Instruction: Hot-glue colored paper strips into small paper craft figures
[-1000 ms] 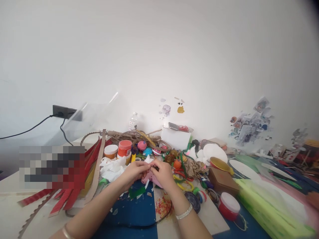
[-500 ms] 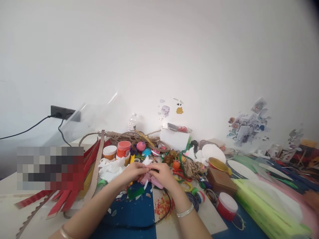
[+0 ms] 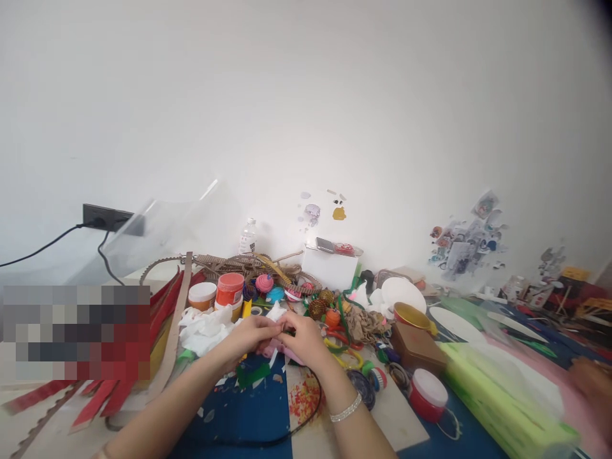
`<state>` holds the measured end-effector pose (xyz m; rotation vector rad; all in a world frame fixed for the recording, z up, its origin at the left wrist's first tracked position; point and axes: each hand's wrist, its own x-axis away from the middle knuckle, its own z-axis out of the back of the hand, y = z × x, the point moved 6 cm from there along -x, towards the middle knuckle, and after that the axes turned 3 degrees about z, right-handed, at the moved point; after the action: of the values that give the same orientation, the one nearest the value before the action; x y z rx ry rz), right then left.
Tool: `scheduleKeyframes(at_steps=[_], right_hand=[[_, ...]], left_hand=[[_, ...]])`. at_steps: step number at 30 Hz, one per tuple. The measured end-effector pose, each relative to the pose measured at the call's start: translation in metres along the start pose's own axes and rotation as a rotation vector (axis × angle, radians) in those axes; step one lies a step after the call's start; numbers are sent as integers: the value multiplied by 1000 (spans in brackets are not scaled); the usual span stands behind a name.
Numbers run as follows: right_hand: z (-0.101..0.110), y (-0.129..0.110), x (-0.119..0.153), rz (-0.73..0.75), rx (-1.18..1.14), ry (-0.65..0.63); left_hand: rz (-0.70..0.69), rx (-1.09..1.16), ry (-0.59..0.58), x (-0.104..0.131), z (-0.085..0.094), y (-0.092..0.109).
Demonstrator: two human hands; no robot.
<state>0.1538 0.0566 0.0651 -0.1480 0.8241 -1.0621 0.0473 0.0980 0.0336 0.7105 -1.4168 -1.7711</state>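
My left hand (image 3: 255,335) and my right hand (image 3: 300,336) meet at the middle of the cluttered table, fingertips pinched together. Whatever is between the fingertips is too small to make out. Under and behind them lies a pink piece (image 3: 273,349), partly covered by the hands. White crumpled tissue (image 3: 208,328) rests left of my left hand. Beside my right hand sit an orange ball (image 3: 333,318) and a yellow ring (image 3: 352,360). A green scrap (image 3: 253,375) lies just below the hands on the blue surface.
Red-lidded (image 3: 230,290) and white-lidded jars (image 3: 202,296) stand at the left, near red strips (image 3: 165,306). At the right are a brown box (image 3: 418,349), a red jar (image 3: 429,395) and a green package (image 3: 507,401). A black cable (image 3: 268,442) curves in front.
The whole view has shifted slightly, so the table items appear farther left. Both hands remain together, their fingers a little differently bent.
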Motion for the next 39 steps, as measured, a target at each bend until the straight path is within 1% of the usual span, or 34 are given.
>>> scheduleKeyframes(at_steps=[3, 5, 11, 14, 18, 21, 25, 27, 30, 35, 39], right_hand=[[0, -8, 1, 77, -101, -95], [0, -7, 1, 72, -136, -122], [0, 5, 0, -52, -41, -42], [-2, 4, -1, -74, 29, -14], [-2, 1, -1, -85, 112, 8], [-1, -1, 0, -74, 127, -7], [-1, -6, 1, 14, 35, -91], [0, -8, 1, 44, 2, -111], [1, -5, 0, 16, 32, -100], [1, 0, 0, -53, 114, -59], [0, 0, -1, -82, 172, -26]], left_hand=[[-11, 22, -28, 3, 4, 5], [0, 20, -35, 2, 5, 4], [23, -16, -28, -7, 4, -6], [23, -32, -38, -6, 1, -5], [29, -29, -68, 2, -2, 1], [5, 4, -81, 5, 1, 5], [-5, 14, -79, 9, 6, 11], [0, 4, -79, 9, 6, 12], [3, 9, -86, 8, 4, 10], [-3, 79, -130, 3, -4, 2], [19, 132, -141, 0, -6, -4]])
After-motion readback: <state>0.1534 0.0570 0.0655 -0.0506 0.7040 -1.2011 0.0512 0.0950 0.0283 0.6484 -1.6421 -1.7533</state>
